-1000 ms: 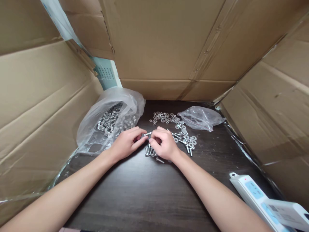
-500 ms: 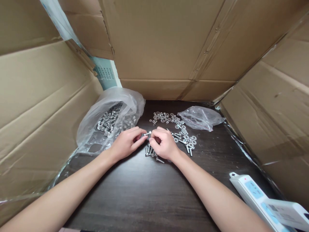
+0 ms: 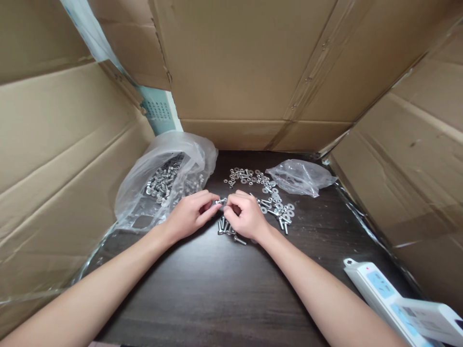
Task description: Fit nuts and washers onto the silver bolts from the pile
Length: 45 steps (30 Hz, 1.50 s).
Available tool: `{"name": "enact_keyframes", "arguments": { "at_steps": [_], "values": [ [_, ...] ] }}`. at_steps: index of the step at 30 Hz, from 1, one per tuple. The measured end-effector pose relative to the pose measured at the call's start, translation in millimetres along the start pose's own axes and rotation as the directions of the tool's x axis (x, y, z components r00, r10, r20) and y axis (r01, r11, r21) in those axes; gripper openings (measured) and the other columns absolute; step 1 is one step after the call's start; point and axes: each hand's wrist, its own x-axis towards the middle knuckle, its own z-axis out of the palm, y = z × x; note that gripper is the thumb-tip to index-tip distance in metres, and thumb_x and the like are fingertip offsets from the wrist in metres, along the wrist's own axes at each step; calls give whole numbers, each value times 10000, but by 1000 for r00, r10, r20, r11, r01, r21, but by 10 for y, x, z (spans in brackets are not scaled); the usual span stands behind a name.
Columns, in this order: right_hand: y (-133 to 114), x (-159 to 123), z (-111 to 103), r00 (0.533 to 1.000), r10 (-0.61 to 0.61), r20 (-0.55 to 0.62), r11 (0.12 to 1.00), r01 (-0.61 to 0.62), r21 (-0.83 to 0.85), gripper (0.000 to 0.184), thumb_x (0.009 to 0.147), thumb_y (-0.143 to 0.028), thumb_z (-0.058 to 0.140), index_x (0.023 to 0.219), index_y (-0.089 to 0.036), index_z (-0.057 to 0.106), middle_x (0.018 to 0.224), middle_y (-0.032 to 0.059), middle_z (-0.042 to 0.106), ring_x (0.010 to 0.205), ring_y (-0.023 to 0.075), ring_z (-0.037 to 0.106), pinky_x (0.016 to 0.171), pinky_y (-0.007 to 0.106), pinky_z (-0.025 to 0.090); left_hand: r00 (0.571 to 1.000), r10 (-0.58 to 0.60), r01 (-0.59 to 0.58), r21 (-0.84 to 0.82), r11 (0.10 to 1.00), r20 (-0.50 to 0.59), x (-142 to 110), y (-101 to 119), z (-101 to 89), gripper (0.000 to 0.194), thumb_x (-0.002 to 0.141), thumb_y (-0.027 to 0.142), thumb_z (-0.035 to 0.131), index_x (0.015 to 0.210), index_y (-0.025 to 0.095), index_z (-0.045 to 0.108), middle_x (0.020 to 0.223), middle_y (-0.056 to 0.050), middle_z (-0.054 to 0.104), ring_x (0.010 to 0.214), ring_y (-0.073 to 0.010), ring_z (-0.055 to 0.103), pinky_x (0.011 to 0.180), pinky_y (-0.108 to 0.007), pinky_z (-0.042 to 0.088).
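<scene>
A small silver bolt [image 3: 221, 200] spans the gap between my two hands, above the table. My left hand [image 3: 191, 213] pinches its left end between thumb and forefinger. At its other end, the curled fingers of my right hand [image 3: 246, 213] close on it; the exact contact is partly hidden. Whether a nut or washer is on the shank is too small to tell. Just below my right hand lies a small group of bolts [image 3: 224, 226], partly covered by it. Beyond and to the right of that hand, loose bolts, nuts and washers [image 3: 277, 205] are scattered.
An open clear plastic bag [image 3: 125, 195] full of bolts stands left. More nuts and washers [image 3: 244, 176] lie at the back, beside a crumpled plastic bag [image 3: 302, 176]. A white power strip [image 3: 376, 284] lies front right. Cardboard walls [image 3: 253, 62] enclose the dark table [image 3: 217, 294].
Both hands stay in place around the bolt, which shifts only very slightly between the fingertips. Everything on the table lies as before.
</scene>
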Motion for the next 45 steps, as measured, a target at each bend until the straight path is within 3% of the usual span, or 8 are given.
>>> {"name": "enact_keyframes", "arguments": {
  "at_steps": [26, 45],
  "values": [
    [-9, 3, -5, 999, -32, -4, 999, 32, 16, 270, 830, -184, 522, 619, -231, 360, 564, -31, 434, 578, 142, 429, 581, 285, 314, 997, -31, 29, 26, 999, 74, -8, -22, 3, 226, 1031, 329, 563, 1034, 157, 709, 730, 9, 559, 660, -138, 532, 653, -259, 406],
    [-11, 2, -4, 1000, -7, 7, 1000, 7, 17, 277, 828, -195, 528, 616, -234, 355, 563, -29, 441, 578, 145, 432, 583, 289, 315, 997, -38, 36, 30, 999, 72, -3, -9, -1, 221, 1028, 332, 564, 1028, 160, 704, 731, 7, 565, 665, -143, 538, 657, -260, 410]
  ]
}}
